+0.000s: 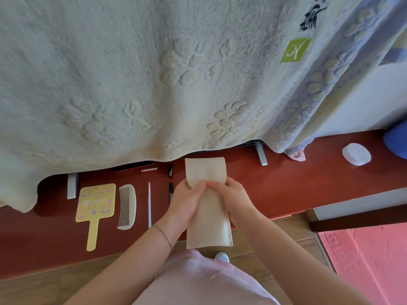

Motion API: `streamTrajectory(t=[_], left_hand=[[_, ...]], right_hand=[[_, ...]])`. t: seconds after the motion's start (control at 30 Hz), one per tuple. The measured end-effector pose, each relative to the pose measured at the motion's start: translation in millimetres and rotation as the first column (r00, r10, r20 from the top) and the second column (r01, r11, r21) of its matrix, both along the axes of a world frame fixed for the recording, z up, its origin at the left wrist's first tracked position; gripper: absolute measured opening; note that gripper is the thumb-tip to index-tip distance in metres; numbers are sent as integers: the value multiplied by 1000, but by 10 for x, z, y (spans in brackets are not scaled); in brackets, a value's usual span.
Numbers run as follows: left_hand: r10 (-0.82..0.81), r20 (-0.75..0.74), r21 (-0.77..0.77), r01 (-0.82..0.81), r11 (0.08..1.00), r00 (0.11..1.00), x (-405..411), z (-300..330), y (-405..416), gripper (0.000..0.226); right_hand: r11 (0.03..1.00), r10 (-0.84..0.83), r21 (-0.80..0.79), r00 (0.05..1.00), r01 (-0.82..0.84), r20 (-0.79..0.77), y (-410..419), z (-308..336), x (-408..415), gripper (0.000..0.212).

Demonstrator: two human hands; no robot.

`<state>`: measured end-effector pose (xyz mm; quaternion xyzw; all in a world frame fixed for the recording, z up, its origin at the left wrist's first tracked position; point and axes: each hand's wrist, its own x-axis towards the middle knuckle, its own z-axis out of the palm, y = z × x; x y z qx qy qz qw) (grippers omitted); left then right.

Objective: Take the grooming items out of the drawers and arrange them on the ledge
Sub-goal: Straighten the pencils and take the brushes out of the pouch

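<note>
Beige cloth, a flat pouch (208,208), is pinched at its middle between both hands: the left hand (187,200) grips its left edge with the thumb on top, and the right hand (233,194) presses in from the other side, fingers closed on the fabric. The pouch hangs over the near edge of the red ledge (286,183), its far end above the ledge. It looks soft, light and limp, so I judge it will sag unless held by both long edges or laid flat. To the left, in a row on the ledge, lie a dark pen (170,191), a thin stick (149,204), a comb (127,206) and a yellow mirror (95,211). A towel (132,73) hangs over the back. A white pad (356,154) sits far right.
</note>
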<state>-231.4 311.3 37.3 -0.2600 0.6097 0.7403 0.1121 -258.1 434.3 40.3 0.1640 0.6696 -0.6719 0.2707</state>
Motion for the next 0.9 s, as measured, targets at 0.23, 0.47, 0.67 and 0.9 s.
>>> streamTrajectory(t=[0.23,0.47,0.67,0.9], left_hand=[[-33,68,37,30,999,997,-49,-93,77,23],[-218,86,-8,219,976,972,-159,-212,309,34],[-305,87,-47,310,950,948,-224,-266,517,36],[-324,135,-80,336,938,936,-322,-291,621,35]], right_hand=[[989,44,140,999,-46,20,73,-65,-9,25],[955,-69,286,997,75,-30,498,-153,-196,11],[935,-107,335,993,114,-40,715,-336,-523,19],[888,-62,450,994,97,-91,643,-511,-745,34]])
